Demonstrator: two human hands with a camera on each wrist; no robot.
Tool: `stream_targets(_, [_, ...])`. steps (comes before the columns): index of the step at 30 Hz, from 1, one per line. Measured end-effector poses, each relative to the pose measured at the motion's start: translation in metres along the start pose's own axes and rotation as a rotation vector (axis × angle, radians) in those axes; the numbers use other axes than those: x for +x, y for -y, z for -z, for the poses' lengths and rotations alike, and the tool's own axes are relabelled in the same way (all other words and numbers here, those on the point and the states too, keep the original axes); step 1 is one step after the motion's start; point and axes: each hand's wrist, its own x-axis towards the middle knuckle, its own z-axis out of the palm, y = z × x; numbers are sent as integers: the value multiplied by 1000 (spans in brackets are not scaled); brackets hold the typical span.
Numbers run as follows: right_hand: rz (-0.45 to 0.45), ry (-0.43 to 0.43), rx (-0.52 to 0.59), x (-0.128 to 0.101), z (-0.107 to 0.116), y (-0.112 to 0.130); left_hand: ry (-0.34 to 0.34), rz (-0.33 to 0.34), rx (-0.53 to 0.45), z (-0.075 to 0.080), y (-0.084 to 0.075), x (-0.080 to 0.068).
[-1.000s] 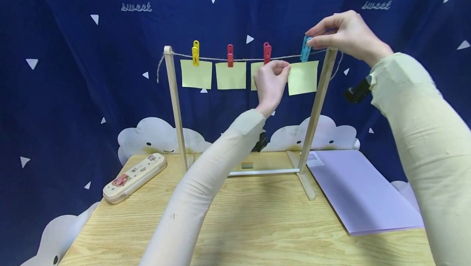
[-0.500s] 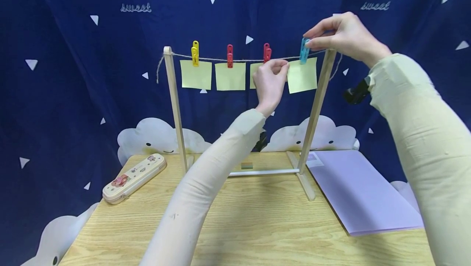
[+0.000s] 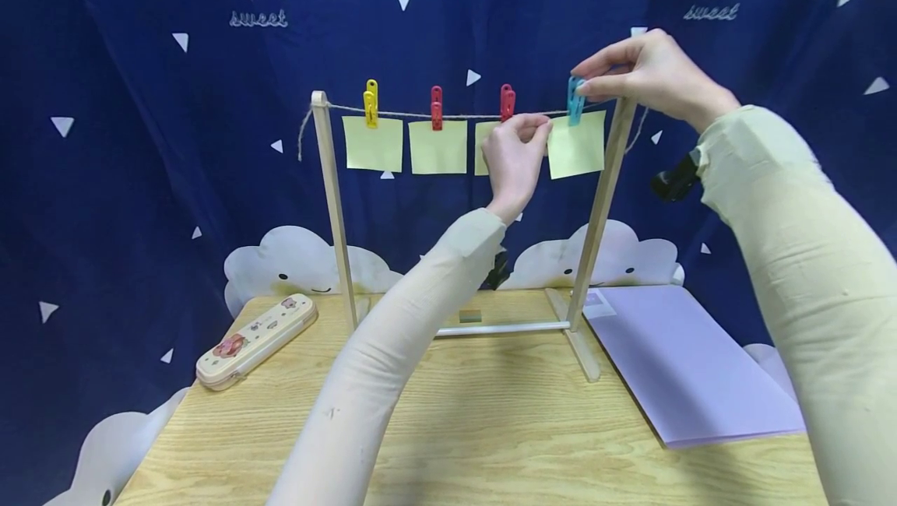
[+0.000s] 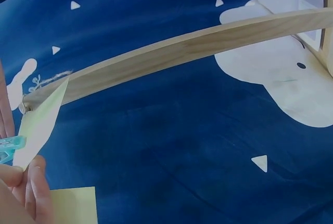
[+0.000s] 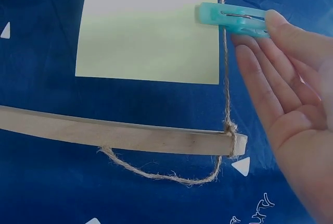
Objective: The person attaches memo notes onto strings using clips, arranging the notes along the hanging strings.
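Note:
My right hand pinches the handles of a blue clothespin between thumb and fingers. The clothespin's nose sits over the twine and the top edge of a pale yellow paper note. With thumb and fingertips, my left hand pinches that note's upper left corner. In the head view the left hand partly covers a neighbouring note under a red clothespin. Further left hang two more notes, one under a red clothespin, one under a yellow clothespin.
The twine runs between two wooden posts of a stand on the wooden table. A pencil case lies at the left, a purple folder at the right. A dark blue curtain hangs behind.
My right hand has moved slightly left and down with the blue clothespin, whose nose now overlaps the note's top edge. The left hand stays almost still at the note's corner.

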Motion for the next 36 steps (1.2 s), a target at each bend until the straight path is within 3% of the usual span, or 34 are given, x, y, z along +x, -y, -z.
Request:
stream_targets(8, [-8, 12, -11, 0, 1, 0, -10, -12, -2, 1, -1, 0])
stream_targets(15, [-8, 20, 16, -1, -1, 3, 5, 1, -85, 0, 0, -1])
stream_targets(24, [-5, 26, 0, -2, -4, 4, -14, -7, -35, 1, 3, -2])
stream_targets(36, [-3, 28, -40, -4, -3, 5, -25, -27, -117, 2, 8, -6])
